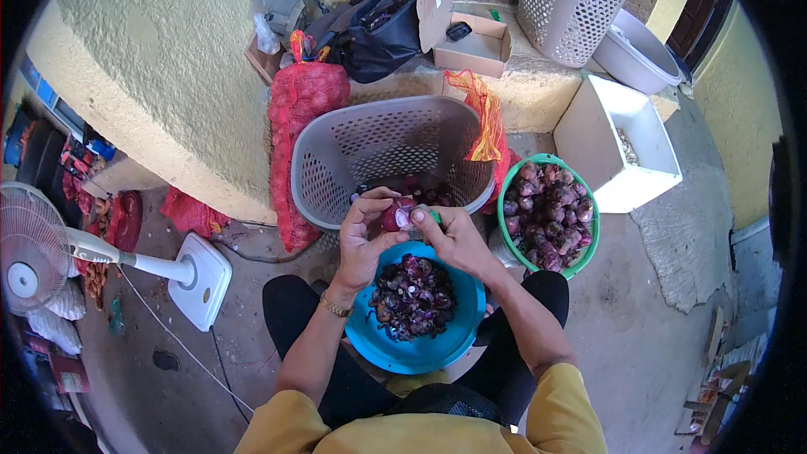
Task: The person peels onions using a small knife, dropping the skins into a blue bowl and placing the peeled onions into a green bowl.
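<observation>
Left hand (361, 242): onion (393, 217) over peel-filled bowl (380, 351)

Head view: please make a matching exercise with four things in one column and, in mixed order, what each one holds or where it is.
1. blue bowl
2. green basket
3. red mesh sack
4. left hand

a. leans against the yellow wall
b. holds a purple onion
c. full of dark peels
d. full of whole onions, on the person's right

Pairs: 1-c, 2-d, 3-a, 4-b
</observation>
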`<state>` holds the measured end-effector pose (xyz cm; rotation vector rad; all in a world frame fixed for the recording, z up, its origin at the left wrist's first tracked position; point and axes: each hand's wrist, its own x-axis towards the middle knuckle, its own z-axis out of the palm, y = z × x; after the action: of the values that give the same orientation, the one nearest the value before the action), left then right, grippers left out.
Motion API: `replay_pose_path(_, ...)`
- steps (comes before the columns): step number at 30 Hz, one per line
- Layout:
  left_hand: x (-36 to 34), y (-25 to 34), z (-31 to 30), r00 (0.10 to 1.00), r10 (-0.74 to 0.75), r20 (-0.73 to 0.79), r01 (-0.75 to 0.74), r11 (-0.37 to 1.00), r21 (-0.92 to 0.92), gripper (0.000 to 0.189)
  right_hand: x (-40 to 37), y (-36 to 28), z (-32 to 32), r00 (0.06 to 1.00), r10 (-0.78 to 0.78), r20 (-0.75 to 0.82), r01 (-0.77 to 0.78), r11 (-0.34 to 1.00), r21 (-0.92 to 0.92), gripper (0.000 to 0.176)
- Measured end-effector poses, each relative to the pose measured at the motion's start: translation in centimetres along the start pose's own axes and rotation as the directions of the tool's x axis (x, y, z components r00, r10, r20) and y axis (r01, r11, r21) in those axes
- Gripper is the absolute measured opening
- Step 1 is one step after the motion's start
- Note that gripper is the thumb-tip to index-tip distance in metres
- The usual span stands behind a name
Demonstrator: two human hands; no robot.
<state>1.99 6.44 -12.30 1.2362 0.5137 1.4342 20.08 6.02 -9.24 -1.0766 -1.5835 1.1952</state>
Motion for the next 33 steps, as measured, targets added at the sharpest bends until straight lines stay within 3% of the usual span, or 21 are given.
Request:
replay_pose_path(3,0.0,-0.2,-0.3,1.0,-0.006,0.008,0.005,1.0,0.023,0.049,0.1,0.2,-0.2,0.997,-0.072,-0.018,0.069,0.989,-0.131,0.041)
replay_pose_path(7,0.0,0.1,-0.3,0.999,0.011,0.035,-0.012,1.0,0.028,0.049,0.0,0.0,-0.2,0.994,-0.107,-0.034,0.101,0.983,-0.151,0.037)
replay_pose_path(9,0.0,0.0,-0.3,0.999,0.018,0.029,-0.019,0.999,0.043,0.048,-0.1,-0.6,-0.3,0.998,0.035,0.05,-0.034,0.999,-0.03,0.042)
replay_pose_path(10,0.0,0.0,-0.3,0.999,0.019,0.028,-0.02,0.999,0.043,0.048,-0.1,-0.4,-0.1,0.998,0.035,0.051,-0.033,0.999,-0.03,0.042)
replay_pose_path(13,-0.1,0.0,-0.3,1.0,-0.007,0.009,0.007,1.0,0.004,0.048,0.1,0.0,0.2,0.993,-0.101,-0.064,0.097,0.993,-0.062,0.039)
replay_pose_path(15,-0.2,-0.3,-0.3,0.999,-0.044,0.0,0.044,0.998,-0.041,0.049,0.1,-0.1,-0.9,0.964,-0.26,-0.059,0.196,0.842,-0.503,0.035)
replay_pose_path(18,-0.4,-0.7,-0.3,0.995,-0.097,-0.036,0.095,0.995,-0.036,0.05,0.0,0.2,-1.0,0.929,-0.364,-0.065,0.268,0.783,-0.561,0.031)
replay_pose_path(25,0.2,0.0,-1.7,0.993,-0.1,-0.058,0.085,0.973,-0.217,0.049,-0.5,-0.9,-3.0,0.911,-0.408,0.054,0.379,0.781,-0.496,0.038)
replay_pose_path(27,0.3,0.4,-1.9,0.992,-0.117,-0.054,0.1,0.964,-0.245,0.049,-0.5,-1.9,-3.4,0.905,-0.348,0.245,0.422,0.809,-0.409,0.029)
replay_pose_path(33,0.5,0.8,-1.4,0.994,-0.11,-0.007,0.104,0.963,-0.247,0.05,-0.2,-0.5,-2.6,0.841,-0.398,0.366,0.508,0.813,-0.284,0.021)
